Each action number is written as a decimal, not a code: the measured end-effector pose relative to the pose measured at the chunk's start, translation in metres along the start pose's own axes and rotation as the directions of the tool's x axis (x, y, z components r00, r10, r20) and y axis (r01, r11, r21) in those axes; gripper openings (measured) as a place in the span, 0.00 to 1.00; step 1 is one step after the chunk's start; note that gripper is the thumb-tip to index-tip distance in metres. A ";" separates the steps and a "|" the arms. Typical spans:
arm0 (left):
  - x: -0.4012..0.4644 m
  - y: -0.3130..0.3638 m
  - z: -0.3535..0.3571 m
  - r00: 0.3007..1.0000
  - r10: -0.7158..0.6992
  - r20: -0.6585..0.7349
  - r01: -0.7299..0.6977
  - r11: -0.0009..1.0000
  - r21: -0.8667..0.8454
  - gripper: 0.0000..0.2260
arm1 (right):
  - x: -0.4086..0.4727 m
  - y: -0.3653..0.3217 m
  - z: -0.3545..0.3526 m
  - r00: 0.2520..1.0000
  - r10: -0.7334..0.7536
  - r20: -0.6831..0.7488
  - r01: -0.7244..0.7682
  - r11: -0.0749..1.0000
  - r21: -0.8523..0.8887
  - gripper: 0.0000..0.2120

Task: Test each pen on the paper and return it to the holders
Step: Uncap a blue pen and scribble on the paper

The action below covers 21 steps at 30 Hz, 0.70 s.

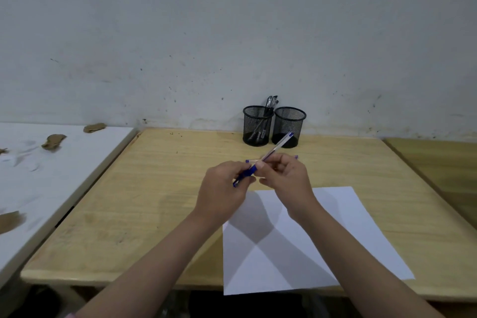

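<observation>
A blue pen [268, 156] is held in the air above the wooden table [160, 188], slanting from lower left to upper right; its blue cap end sits in the left hand [224, 186], its clear barrel passes through the fingers of the right hand [286, 178], and its far blue tip stands in front of the right holder [289, 125]. Further pen ends, blue, show beyond the hands; whether they lie on the table or are held cannot be told. A white paper sheet [304, 248] lies on the table beneath the forearms, its near edge overhanging the table front. Two black mesh holders stand side by side, nearly touching, at the far edge against a marked grey-white wall [232, 33]; the left holder [257, 125] contains dark pens [271, 103], the right one appears empty. A white-covered surface [38, 178] with brown patches adjoins on the left. Left-hand fingers are closed around the cap end; right-hand fingertips pinch the barrel narrowly.
</observation>
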<state>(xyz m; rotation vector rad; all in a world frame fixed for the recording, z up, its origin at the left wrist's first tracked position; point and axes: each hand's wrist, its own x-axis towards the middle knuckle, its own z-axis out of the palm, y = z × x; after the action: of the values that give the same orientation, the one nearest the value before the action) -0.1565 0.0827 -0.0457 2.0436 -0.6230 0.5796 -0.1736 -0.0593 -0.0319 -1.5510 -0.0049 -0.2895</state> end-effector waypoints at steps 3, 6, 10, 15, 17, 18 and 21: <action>-0.002 0.005 0.001 0.999 -0.016 -0.045 0.014 0.999 -0.035 0.08 | -0.004 0.001 0.001 0.997 -0.069 0.040 0.073 0.991 -0.114 0.03; -0.002 0.003 -0.002 0.999 -0.035 -0.027 0.035 0.999 0.002 0.05 | -0.002 0.000 0.000 0.998 -0.057 -0.035 0.052 0.992 -0.117 0.06; -0.004 0.004 -0.004 1.000 0.004 0.018 -0.005 0.998 0.068 0.06 | 0.001 -0.002 -0.001 0.996 0.046 -0.072 -0.053 0.994 -0.100 0.04; 0.004 0.013 -0.001 0.999 -0.002 0.045 -0.002 0.996 0.093 0.07 | 0.008 -0.004 0.002 0.944 0.308 -0.121 -0.275 0.933 0.231 0.04; 0.007 0.015 0.000 0.998 -0.021 0.053 0.017 0.996 0.084 0.06 | 0.011 -0.004 0.004 0.931 0.341 -0.131 -0.284 0.901 0.327 0.04; 0.008 0.017 0.000 0.998 -0.036 0.055 0.031 0.997 0.073 0.05 | 0.011 -0.004 0.006 0.926 0.355 -0.129 -0.289 0.886 0.363 0.04; 0.015 0.021 -0.003 0.995 -0.082 0.055 0.080 0.996 0.038 0.04 | 0.019 -0.007 0.014 0.896 0.425 -0.128 -0.337 0.839 0.427 0.05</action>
<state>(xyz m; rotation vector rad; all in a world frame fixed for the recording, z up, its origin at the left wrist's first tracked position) -0.1588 0.0725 -0.0224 2.1146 -0.5636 0.4907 -0.1540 -0.0486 -0.0211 -1.0772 0.3987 -0.1246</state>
